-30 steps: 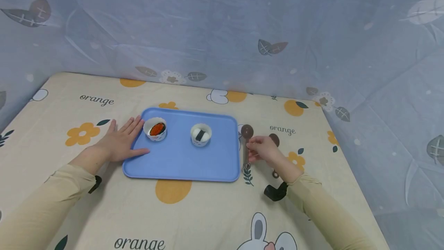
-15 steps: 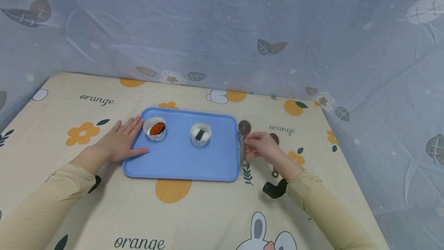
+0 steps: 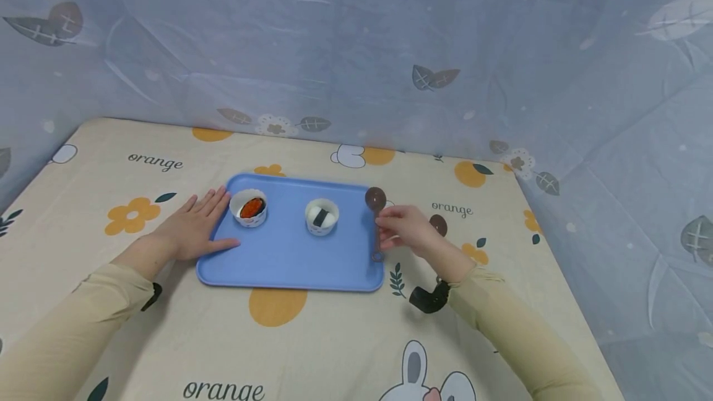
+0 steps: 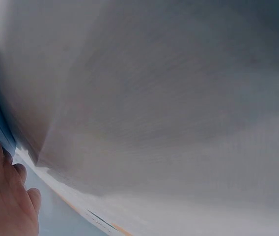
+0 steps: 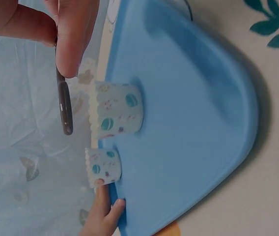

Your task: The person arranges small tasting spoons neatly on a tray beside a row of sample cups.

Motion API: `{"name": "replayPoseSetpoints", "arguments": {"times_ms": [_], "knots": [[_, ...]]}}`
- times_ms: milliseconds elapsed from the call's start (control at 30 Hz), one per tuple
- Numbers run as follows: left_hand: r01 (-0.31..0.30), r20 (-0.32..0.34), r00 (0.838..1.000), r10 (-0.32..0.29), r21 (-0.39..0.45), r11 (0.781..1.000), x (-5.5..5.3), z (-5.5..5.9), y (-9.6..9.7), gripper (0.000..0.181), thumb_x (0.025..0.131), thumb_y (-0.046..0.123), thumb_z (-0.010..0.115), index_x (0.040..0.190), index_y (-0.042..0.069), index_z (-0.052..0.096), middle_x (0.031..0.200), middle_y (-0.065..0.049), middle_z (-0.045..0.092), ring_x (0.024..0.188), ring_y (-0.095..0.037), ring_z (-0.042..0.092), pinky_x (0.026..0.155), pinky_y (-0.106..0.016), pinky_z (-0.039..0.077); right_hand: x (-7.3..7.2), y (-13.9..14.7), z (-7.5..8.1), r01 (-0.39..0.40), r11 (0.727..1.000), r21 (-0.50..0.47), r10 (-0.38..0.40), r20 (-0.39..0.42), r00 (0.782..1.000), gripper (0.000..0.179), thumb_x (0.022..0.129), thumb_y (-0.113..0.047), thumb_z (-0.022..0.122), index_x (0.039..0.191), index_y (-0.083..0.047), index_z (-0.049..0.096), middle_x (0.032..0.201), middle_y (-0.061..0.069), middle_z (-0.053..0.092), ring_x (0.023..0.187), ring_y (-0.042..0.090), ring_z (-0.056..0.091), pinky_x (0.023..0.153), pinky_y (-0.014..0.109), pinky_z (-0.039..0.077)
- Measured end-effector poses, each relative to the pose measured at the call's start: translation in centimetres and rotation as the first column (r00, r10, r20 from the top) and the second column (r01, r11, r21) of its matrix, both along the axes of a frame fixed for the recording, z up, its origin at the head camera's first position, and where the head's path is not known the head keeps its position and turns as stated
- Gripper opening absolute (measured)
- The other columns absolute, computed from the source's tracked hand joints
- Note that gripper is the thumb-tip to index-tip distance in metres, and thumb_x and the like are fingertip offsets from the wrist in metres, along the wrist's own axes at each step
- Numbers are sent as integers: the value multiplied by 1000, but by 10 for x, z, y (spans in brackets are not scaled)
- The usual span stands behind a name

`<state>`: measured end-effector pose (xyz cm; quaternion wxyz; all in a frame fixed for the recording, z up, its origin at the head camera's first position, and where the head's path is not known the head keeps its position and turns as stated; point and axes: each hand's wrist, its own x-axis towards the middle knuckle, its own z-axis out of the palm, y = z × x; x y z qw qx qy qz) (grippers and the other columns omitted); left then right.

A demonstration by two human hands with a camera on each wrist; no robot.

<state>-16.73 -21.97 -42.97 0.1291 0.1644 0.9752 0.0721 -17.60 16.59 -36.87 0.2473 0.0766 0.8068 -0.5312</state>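
My right hand [image 3: 409,228] pinches a brown spoon [image 3: 375,198] by its handle, holding it over the right edge of the blue tray [image 3: 289,265]. In the right wrist view the end of the spoon's handle [image 5: 65,110] shows below the fingertips, raised above the tray. My left hand [image 3: 195,228] lies with straight, spread fingers on the tray's left edge. Beside its fingers stands a paper cup [image 3: 253,221] with a piece of orange-topped sushi [image 3: 252,207]. Another paper cup [image 3: 321,229], farther right on the tray, contains a white rice piece with a dark band [image 3: 320,216].
A second brown spoon [image 3: 439,224] lies on the patterned tablecloth [image 3: 345,351] right of the tray, partly hidden by my right hand and wrist. A blue-grey curtain [image 3: 356,48] rises behind the table and along its right side.
The right hand has moved left with the spoon, from the cloth beside the tray to over the tray's right edge. My left hand and both cups have stayed put.
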Motion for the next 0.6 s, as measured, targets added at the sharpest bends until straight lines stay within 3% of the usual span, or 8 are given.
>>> {"name": "replayPoseSetpoints", "arguments": {"times_ms": [600], "knots": [[10,0,1000,-10,3,1000,0,2,0,106,81,67,49,146,-7,10,153,-29,7,141,-45,9,115,-61,4,-3,-30,10,-30,998,-50,29,-5,1000,27,93,-9,53,116,6,56,75,1,56,65,9,58,61,24,58]]}}
